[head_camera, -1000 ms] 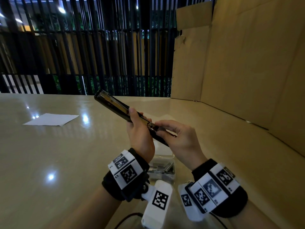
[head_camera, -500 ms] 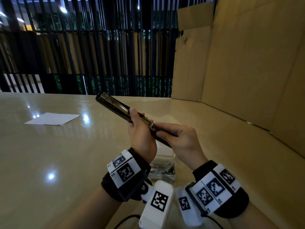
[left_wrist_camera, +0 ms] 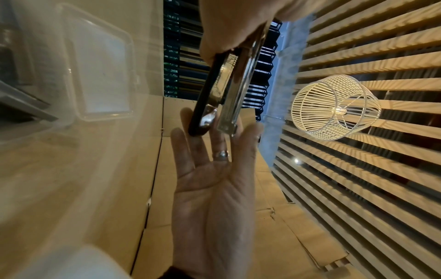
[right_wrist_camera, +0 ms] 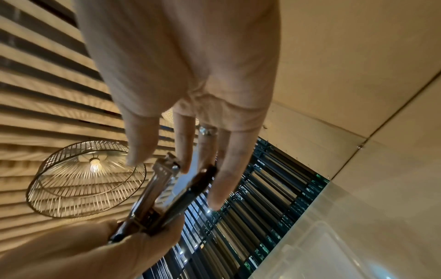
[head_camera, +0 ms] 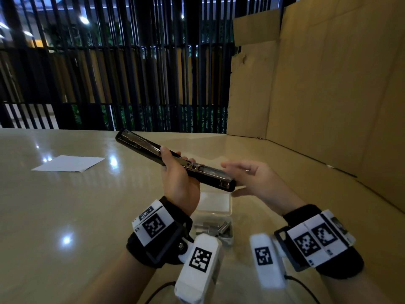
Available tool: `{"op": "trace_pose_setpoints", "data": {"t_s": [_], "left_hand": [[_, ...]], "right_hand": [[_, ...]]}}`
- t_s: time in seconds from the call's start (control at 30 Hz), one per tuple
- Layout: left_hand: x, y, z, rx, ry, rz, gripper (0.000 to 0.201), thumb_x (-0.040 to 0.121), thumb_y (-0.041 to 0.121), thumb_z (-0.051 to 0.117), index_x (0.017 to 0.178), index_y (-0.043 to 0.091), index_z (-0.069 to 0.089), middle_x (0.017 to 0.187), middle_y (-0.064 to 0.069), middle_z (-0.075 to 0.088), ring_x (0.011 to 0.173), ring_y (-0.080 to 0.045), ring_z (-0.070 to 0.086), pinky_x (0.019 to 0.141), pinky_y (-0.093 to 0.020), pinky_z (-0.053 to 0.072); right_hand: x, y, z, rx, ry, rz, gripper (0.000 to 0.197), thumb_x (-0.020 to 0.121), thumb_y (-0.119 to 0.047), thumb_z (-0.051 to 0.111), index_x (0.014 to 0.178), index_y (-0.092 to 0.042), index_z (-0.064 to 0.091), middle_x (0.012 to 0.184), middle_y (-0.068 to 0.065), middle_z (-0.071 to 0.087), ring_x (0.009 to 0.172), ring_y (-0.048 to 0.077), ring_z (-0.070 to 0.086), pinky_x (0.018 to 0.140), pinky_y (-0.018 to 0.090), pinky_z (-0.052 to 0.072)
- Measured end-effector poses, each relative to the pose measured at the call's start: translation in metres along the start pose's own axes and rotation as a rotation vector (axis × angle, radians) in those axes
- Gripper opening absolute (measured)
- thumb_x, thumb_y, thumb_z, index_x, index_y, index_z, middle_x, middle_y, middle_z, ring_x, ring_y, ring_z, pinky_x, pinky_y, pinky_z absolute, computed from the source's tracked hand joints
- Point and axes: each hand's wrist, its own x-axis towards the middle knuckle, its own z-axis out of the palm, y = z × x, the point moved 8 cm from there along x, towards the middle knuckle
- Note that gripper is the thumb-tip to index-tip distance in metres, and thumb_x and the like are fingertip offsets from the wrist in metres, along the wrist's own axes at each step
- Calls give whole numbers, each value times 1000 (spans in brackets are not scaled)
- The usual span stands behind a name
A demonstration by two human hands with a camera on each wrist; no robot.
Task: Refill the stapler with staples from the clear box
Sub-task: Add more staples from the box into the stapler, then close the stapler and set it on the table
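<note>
Stapler (head_camera: pixel 175 160) sits mid-frame, my left hand (head_camera: pixel 179 181) wrapped round its middle. My right hand (head_camera: pixel 256 181) is spread, fingers straight beside its near end. I read no writing; clear box (head_camera: pixel 215 216) lies below on the bench (head_camera: pixel 65 216).

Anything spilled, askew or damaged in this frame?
Nothing stands out. The left hand grips the opened stapler; the right hand is open at its end. The clear box sits lid-open on the table with its staples inside.
</note>
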Motion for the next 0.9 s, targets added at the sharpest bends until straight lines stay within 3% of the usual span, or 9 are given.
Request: {"op": "trace_pose_setpoints", "data": {"t_s": [0.13, 0.27, 0.4, 0.5, 0.6, 0.7, 0.8, 0.83, 0.9], "left_hand": [[-2, -1, 0, 57, -7, 15, 29, 95, 44, 40, 86, 17, 44, 74, 2, 38, 66, -12, 43, 74, -30, 44], [-5, -2, 4, 80, -38, 19, 30, 95, 43, 40, 106, 15, 41, 79, 2, 40, 70, -11, 45, 86, -33, 42], [-5, -3, 8, 121, -92, 33, 36, 96, 40, 39, 125, 18, 41, 80, 2, 40, 71, -12, 46, 77, -35, 46], [-8, 0, 12, 175, -146, 66, 24, 96, 39, 40, 116, 25, 37, 83, 1, 42, 70, -14, 47, 68, -38, 50], [-6, -2, 14, 217, -190, 41, 43, 93, 53, 36, 124, 23, 39, 96, -1, 48, 84, -20, 55, 77, -45, 52], [-2, -6, 14, 236, -223, -25, 53, 92, 60, 25, 110, 16, 47, 82, -4, 48, 75, -19, 56, 70, -38, 53], [-2, -7, 13, 267, -243, -14, 40, 96, 50, 29, 108, 13, 41, 70, -5, 48, 55, -15, 58, 48, -25, 54], [-4, -8, 14, 262, -252, -12, 34, 97, 44, 32, 107, 13, 41, 68, -5, 51, 52, -14, 60, 45, -23, 52], [-8, -9, 16, 263, -259, -15, 19, 98, 30, 38, 99, 12, 43, 73, -4, 56, 61, -14, 59, 52, -24, 53]], "right_hand": [[1, 1, 13, -54, -66, -48, 31, 76, -4, 68, 95, -27, 64, 99, 3, 68, 76, 10, 65, 65, 19, 58], [3, 1, 9, -38, -26, -70, 30, 82, 0, 61, 92, -28, 65, 88, 3, 69, 67, 7, 67, 63, 18, 58], [5, 4, 7, -9, -5, -61, 25, 83, 0, 60, 92, -22, 66, 85, 6, 68, 61, 8, 67, 61, 18, 57], [5, 4, 5, 29, 26, -54, 20, 83, 0, 59, 97, -13, 66, 84, 10, 66, 55, 11, 64, 58, 19, 58], [4, 4, 3, 65, 49, -45, 21, 83, 2, 58, 103, -3, 64, 85, 15, 64, 53, 14, 62, 54, 19, 57], [4, 4, 1, 121, 70, -29, 18, 82, 4, 59, 97, -3, 66, 80, 16, 63, 47, 9, 61, 48, 16, 54], [3, 4, -2, 208, 89, -16, 18, 81, 5, 59, 89, -10, 67, 78, 12, 65, 45, 7, 60, 46, 14, 52], [3, 4, -3, 237, 95, -14, 19, 81, 6, 59, 89, -9, 67, 79, 11, 65, 45, 7, 60, 46, 14, 52], [3, 4, -6, 296, 112, -5, 20, 81, 7, 57, 94, -5, 65, 81, 11, 66, 46, 9, 60, 47, 14, 53]]}}
